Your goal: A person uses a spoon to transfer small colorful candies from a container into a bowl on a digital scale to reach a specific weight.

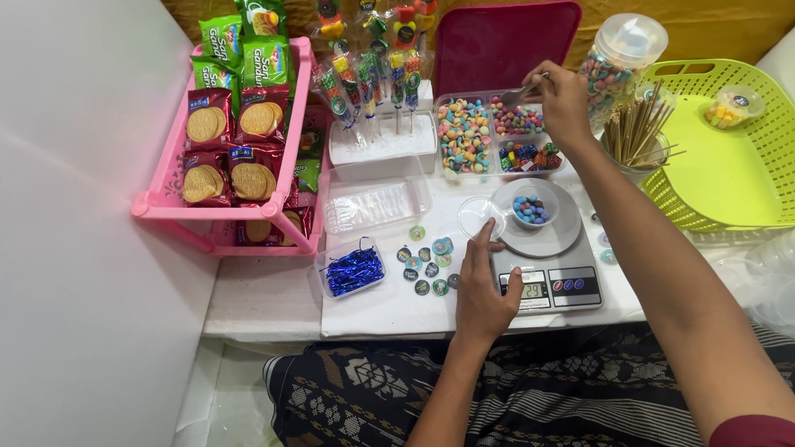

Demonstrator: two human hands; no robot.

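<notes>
At the far left a pink rack [238,203] was seen, stocked with red and green biscuit packets [209,115]. Beside it, a small tub of blue foil ties [353,271] was noted, with round stickers [427,265] scattered just to its right. Behind these, candy skewers [370,79] were stood upright in a white block. The left hand [484,291] was laid on the table at the scale's front edge, its fingers extended and touching a clear lid [481,216], nothing being grasped. A small cup of blue candies [531,210] was set on the kitchen scale [549,271]. The right hand [559,99] was closed around metal tongs [521,91] above the divided candy tray [491,136]. Wooden sticks [636,131] and a green basket [730,168] were recorded at the right.
</notes>
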